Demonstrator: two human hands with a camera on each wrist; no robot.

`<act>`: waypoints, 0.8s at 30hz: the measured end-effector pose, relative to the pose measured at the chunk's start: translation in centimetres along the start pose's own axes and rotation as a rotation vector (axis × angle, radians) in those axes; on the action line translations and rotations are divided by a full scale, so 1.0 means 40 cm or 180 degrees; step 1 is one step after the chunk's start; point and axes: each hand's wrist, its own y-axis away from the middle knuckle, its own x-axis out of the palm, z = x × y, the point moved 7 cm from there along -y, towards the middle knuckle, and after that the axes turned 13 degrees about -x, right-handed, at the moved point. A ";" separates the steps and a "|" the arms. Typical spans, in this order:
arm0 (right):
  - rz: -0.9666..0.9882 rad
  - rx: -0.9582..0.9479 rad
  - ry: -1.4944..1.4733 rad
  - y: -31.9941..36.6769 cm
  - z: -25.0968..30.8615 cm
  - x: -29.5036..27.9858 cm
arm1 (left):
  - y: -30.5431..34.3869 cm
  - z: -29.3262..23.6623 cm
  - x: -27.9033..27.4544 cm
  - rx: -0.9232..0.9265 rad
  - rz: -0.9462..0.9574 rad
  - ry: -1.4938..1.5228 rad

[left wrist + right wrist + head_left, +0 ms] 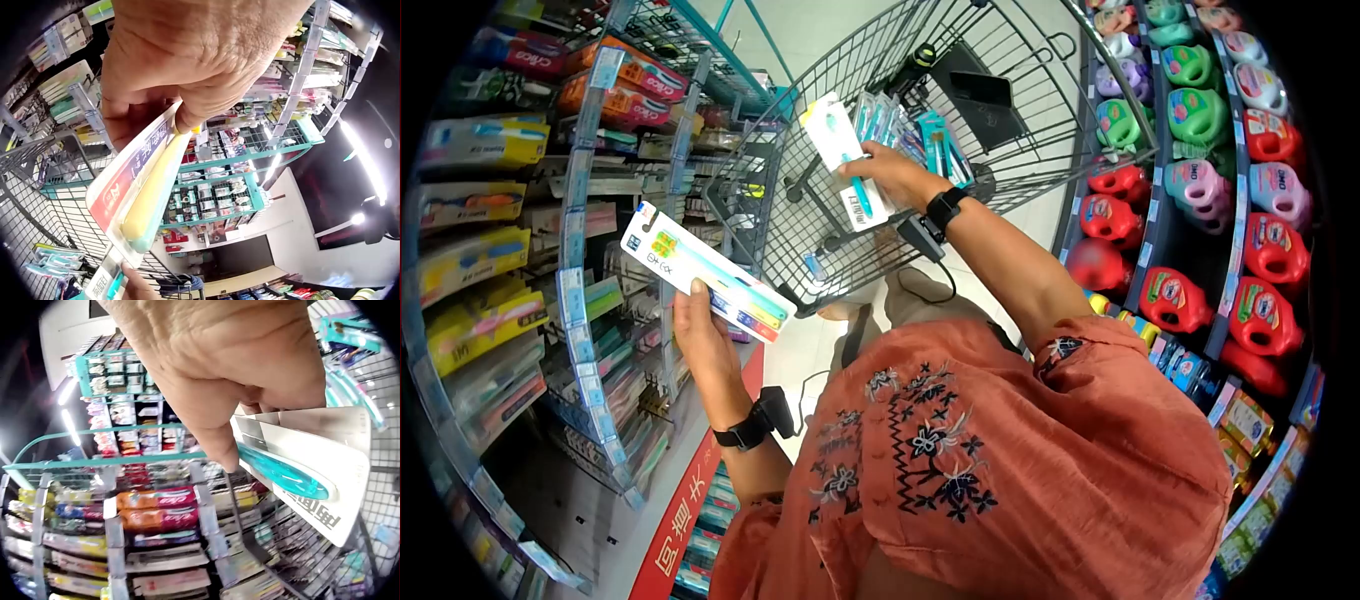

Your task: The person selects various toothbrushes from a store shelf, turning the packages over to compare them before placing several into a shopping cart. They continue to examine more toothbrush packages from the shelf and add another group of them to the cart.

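Observation:
My left hand (706, 327) grips a long white toothbrush pack (700, 268) by its lower edge, thumb on the front. In the left wrist view a yellow and a teal handle (147, 206) show under its clear blister. My right hand (897, 176) pinches a second toothbrush pack (830, 130) over the shopping cart, thumb across its front. That pack's teal handle (284, 472) lies under clear plastic on a white card in the right wrist view. The two packs are held apart, both tilted. Behind the right hand, several packaged toothbrushes (885, 122) lie in the cart (800, 130).
A black phone (980, 88) lies on a dark panel at the cart's far end. Shelves of boxed toothpaste (640, 70) and hanging packs line the left. Red detergent bottles (1175, 298) fill the right shelves. Black cameras with cables are strapped to both wrists.

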 end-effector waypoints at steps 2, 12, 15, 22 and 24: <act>0.0054 0.0142 0.0748 -0.029 -0.004 -0.075 | -0.013 0.021 0.022 -0.0160 -0.0020 -0.0014; 0.0443 0.0589 0.2644 -0.327 -0.180 -0.303 | -0.057 0.107 0.111 -0.0585 -0.0071 -0.0144; 0.0649 0.0762 0.2627 -0.374 -0.238 -0.330 | -0.073 0.140 0.124 -0.0700 -0.0206 -0.0154; 0.0875 0.0623 0.2838 -0.454 -0.265 -0.347 | -0.093 0.211 0.123 -0.0948 -0.0385 -0.0122; 0.0917 0.0503 0.3100 -0.480 -0.273 -0.347 | -0.097 0.214 0.130 -0.0998 -0.0464 -0.0109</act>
